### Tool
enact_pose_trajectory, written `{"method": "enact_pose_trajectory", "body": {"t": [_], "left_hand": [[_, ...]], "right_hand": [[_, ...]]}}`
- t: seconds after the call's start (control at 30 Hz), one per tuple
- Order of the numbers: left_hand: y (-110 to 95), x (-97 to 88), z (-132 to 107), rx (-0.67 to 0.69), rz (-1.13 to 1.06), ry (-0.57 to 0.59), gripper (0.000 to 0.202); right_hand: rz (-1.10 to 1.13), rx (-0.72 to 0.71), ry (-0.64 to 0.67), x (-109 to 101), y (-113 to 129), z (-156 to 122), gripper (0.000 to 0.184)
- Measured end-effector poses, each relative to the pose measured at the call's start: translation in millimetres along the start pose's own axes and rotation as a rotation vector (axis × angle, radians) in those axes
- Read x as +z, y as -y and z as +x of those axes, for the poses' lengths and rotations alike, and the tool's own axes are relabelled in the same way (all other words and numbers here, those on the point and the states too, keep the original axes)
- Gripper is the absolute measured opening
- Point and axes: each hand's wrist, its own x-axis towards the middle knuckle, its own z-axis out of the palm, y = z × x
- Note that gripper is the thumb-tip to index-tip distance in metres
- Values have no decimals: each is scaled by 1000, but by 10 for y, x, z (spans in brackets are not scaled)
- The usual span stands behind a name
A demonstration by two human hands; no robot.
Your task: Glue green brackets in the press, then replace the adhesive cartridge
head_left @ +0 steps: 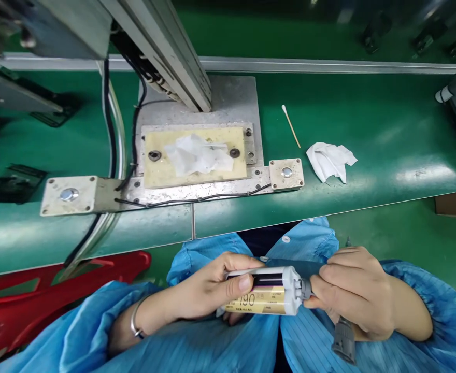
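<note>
My left hand [220, 290] is wrapped round a two-barrel adhesive cartridge [267, 300], held level in front of my body. The cartridge has a yellow label marked 190 and a dark filling in the upper barrel. Its outlet end points right, where the fingertips of my right hand [356, 290] close round a small grey cap [306, 289]. The same hand also holds a grey mixing nozzle [343, 339], its wide base hanging below the palm. A thin tip shows above the knuckles; the rest of the nozzle is hidden by the fingers.
On the green bench stands a metal fixture with a yellow plate [197, 180], a white wipe [199, 155] and two push buttons. Right of it lie a cotton swab [291, 127] and a crumpled wipe [329, 160]. A red chair [127, 264] is at lower left.
</note>
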Motion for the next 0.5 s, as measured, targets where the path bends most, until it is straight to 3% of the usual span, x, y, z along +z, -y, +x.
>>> {"method": "enact_pose_trajectory", "body": {"t": [0.07, 0.2, 0.4, 0.5], "left_hand": [[-66, 29, 95, 3, 14, 46, 56], [-281, 90, 279, -13, 117, -1, 59], [-554, 135, 502, -259, 134, 238, 51], [-566, 287, 637, -222, 142, 107, 59]], "right_hand": [[-81, 15, -93, -18, -5, -61, 30], [-166, 35, -310, -24, -60, -241, 29], [154, 71, -497, -15, -193, -576, 30], [189, 84, -618, 13, -211, -682, 24]]}}
